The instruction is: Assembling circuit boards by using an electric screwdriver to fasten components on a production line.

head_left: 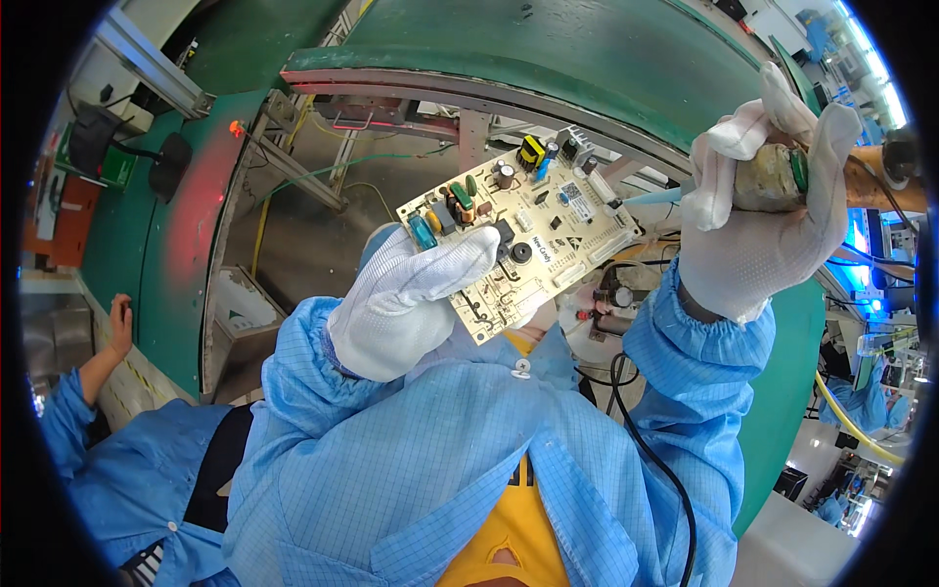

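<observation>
A cream printed circuit board (587,235) is tilted in front of my chest, its component side up. Capacitors, coils, a yellow-and-black transformer (531,153) and a metal heatsink (575,145) stand on it. Gloved in white, my left hand (411,293) grips the board's left side, the thumb lying across its face. At the right, my white-gloved right hand (763,205) is closed around a thick, tape-wrapped tool (771,180). From that tool a pale blue pointed tip (650,197) reaches to the board's right corner, by a small dark part. Whether it touches cannot be made out.
A green-topped workbench with a metal edge (391,80) runs across beyond the board. More green bench (166,293) lies at the left, where another person's hand (119,328) rests. A black cable (665,470) hangs over my right sleeve, and a yellow hose (851,426) curves at the right.
</observation>
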A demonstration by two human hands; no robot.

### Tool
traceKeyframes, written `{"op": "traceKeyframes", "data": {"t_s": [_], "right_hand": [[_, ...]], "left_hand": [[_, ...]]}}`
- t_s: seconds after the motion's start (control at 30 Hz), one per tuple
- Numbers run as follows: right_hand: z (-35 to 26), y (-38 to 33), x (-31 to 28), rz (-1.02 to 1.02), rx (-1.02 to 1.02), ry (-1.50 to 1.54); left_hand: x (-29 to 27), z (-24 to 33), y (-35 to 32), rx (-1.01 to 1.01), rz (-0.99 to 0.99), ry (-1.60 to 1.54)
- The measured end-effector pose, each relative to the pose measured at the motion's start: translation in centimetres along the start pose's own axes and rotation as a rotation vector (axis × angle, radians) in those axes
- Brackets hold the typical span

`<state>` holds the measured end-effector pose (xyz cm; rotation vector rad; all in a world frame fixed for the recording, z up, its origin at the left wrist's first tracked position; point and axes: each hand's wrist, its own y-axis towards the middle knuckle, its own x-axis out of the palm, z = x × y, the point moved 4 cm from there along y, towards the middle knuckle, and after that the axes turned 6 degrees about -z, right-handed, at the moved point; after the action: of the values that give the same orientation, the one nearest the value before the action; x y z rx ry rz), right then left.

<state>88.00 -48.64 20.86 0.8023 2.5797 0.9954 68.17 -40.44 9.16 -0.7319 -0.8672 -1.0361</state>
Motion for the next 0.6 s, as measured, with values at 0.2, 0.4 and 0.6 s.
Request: {"op": "traceKeyframes", "data": {"t_s": [0.2,0.4,0.6], "right_hand": [[0.8,0.8,-2.1,-0.046,0.116,0.19],[1.5,0.3,-1.8,0.051,0.16,0.706],[5.0,0.2,-6.8,-0.264,0.443,0.92]], "left_hand": [[-3.0,0.0,-0.1,0.023,0.086,0.3],[-4.0,1.1,0.0,0.077,0.144,0.355],[-5.8,4.7,-0.1,0.226,0.041,0.227]]}}
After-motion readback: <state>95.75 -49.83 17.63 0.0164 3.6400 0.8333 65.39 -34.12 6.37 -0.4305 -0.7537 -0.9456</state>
